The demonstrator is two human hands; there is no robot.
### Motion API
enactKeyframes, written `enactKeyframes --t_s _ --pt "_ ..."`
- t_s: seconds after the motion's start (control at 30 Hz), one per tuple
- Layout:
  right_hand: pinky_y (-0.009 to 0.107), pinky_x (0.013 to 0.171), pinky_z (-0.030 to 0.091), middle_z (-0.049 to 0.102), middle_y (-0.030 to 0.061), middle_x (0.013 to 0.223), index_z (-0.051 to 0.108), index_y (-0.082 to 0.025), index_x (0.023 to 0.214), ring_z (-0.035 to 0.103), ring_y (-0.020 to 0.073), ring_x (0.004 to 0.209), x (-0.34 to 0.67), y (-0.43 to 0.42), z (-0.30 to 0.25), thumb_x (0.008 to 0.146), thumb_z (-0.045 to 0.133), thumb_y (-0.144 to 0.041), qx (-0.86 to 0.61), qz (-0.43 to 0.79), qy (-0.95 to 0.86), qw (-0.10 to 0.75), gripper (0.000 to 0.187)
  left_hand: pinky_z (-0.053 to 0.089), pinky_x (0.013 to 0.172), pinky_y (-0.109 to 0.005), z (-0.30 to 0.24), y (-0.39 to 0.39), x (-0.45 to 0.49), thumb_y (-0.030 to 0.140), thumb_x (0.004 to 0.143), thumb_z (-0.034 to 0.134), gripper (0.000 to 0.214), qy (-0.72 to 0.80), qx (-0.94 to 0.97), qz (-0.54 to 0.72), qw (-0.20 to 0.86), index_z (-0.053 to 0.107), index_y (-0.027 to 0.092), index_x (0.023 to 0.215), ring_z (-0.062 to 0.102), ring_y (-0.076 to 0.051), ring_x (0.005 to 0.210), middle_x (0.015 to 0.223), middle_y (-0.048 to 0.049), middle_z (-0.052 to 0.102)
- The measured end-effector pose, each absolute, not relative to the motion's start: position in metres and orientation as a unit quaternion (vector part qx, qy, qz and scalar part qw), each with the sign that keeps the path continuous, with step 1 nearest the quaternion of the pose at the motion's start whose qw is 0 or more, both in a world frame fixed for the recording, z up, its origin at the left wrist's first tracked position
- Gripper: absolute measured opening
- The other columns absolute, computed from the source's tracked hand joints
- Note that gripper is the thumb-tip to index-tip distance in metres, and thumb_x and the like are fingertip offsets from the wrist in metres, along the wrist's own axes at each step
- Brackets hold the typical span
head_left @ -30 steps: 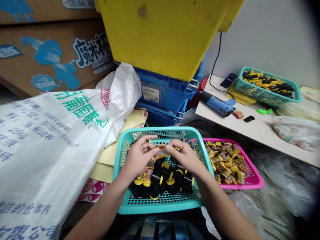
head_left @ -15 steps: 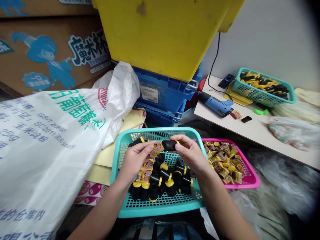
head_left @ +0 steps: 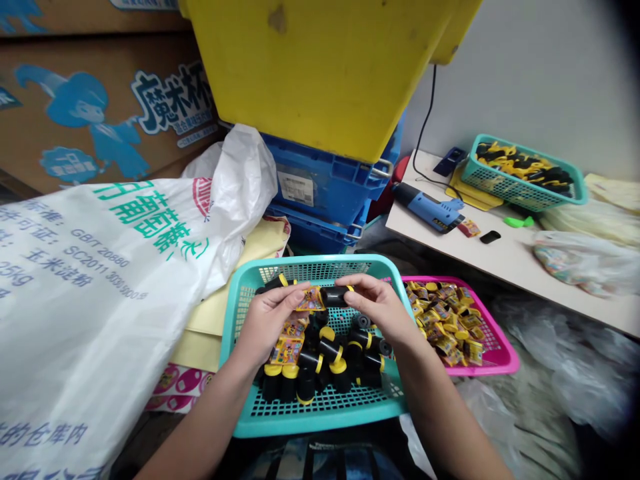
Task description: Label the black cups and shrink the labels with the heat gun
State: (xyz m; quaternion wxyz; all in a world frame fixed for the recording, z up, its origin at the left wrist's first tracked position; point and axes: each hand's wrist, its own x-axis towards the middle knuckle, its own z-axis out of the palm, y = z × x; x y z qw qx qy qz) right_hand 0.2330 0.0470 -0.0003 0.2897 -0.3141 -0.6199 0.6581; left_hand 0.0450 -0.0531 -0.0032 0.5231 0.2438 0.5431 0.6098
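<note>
My left hand (head_left: 263,323) pinches a small yellow-orange printed label sleeve (head_left: 311,299) between thumb and fingers. In my right hand (head_left: 383,308), the fingertips grip a small black bottle (head_left: 333,297) by its yellow-capped end. The bottle lies sideways, its black end at the sleeve's edge; whether it is inside the sleeve I cannot tell. Both hands are over a teal plastic basket (head_left: 320,427). Several more black bottles with yellow caps (head_left: 330,349) lie loose in it, and a stack of printed label sleeves (head_left: 288,351) rests on them at the left.
A pink basket (head_left: 510,353) of labelled yellow pieces stands right. On the white table are a blue heat gun (head_left: 429,208) and another teal basket (head_left: 520,190). A white sack (head_left: 100,287) lies left; blue crates (head_left: 320,177) and a yellow bin (head_left: 320,73) stand ahead.
The black bottle has moved slightly left and levelled out, closer against the label sleeve. The sleeve has turned a little flatter. The whole view has shifted slightly.
</note>
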Motion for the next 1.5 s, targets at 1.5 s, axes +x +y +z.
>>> enactKeyframes --t_s 1.5 --pt "0.022 0.063 0.041 0.054 0.0009 0.089 0.058 -0.021 0.107 0.047 0.0093 0.068 0.235 0.041 -0.012 0.081 0.058 -0.031 -0.293 0.731 -0.538 0.301 0.028 0.05 0.075 -0.034 -0.009 -0.064 0.01 0.03 0.08 0.065 0.015 0.75 0.505 0.298 0.307 0.073 0.026 0.091 0.071 -0.027 0.08 0.083 -0.0044 0.077"
